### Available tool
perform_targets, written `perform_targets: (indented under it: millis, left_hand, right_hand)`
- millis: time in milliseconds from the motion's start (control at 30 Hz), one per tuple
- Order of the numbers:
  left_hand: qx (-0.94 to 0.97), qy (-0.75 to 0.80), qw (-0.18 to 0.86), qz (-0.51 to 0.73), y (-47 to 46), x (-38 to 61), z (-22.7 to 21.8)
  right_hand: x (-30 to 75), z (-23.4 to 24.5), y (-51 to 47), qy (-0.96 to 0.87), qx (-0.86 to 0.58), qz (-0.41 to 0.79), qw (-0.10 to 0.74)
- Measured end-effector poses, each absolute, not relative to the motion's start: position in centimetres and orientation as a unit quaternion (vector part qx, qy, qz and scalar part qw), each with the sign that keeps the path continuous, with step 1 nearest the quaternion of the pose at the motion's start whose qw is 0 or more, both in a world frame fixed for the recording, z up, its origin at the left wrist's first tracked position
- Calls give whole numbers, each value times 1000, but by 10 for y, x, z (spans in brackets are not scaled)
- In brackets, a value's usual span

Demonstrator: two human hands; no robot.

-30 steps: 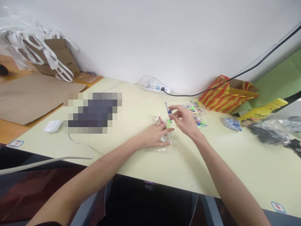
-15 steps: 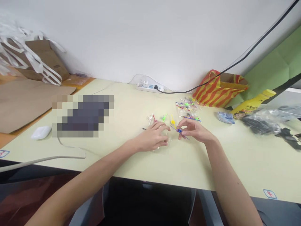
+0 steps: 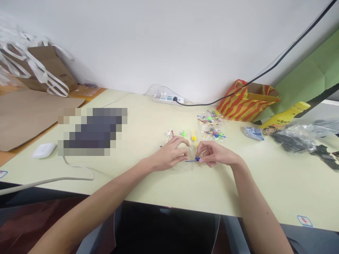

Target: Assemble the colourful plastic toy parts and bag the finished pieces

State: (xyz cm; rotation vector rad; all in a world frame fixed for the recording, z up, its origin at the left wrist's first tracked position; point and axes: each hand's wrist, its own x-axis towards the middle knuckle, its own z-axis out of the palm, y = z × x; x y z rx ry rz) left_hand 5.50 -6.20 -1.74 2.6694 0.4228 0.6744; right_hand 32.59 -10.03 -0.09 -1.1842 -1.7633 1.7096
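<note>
- blue bit (image 3: 197, 159): proper deep blue
- yellow bit (image 3: 194, 138) and green bit (image 3: 184, 133): super bright
- packs (image 3: 210, 120): mixed, like green, blue and red
- bag (image 3: 233, 106): red and yellow stripes, kinda loud
- bottle (image 3: 283, 118): yellow too
- table (image 3: 148, 123): pale yellowish cream
- power strip (image 3: 161, 100): white, cord (image 3: 198, 105) black
- box (image 3: 59, 72): brown, straps (image 3: 39, 68) white

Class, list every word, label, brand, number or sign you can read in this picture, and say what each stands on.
None reads clearly.
Yellow container: dark characters, too blurred.
Right table sticker: red mark in a blue outline, unclear.
Left table sticker: cut off by the picture's edge, unreadable.
Power strip: blue markings, too small.
Blue-and-white packet: print too blurred.
</note>
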Motion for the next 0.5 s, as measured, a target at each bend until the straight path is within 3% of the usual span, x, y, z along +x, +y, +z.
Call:
perform_targets:
  millis: [267,500]
  left_hand:
    - [948,150,151,236,-62,57,-23]
    - [948,166,148,226,-63,58,-20]
  right_hand:
    - [291,-8,-102,-674,-443,536,251]
    - [280,-14,-105,-689,-430,547,200]
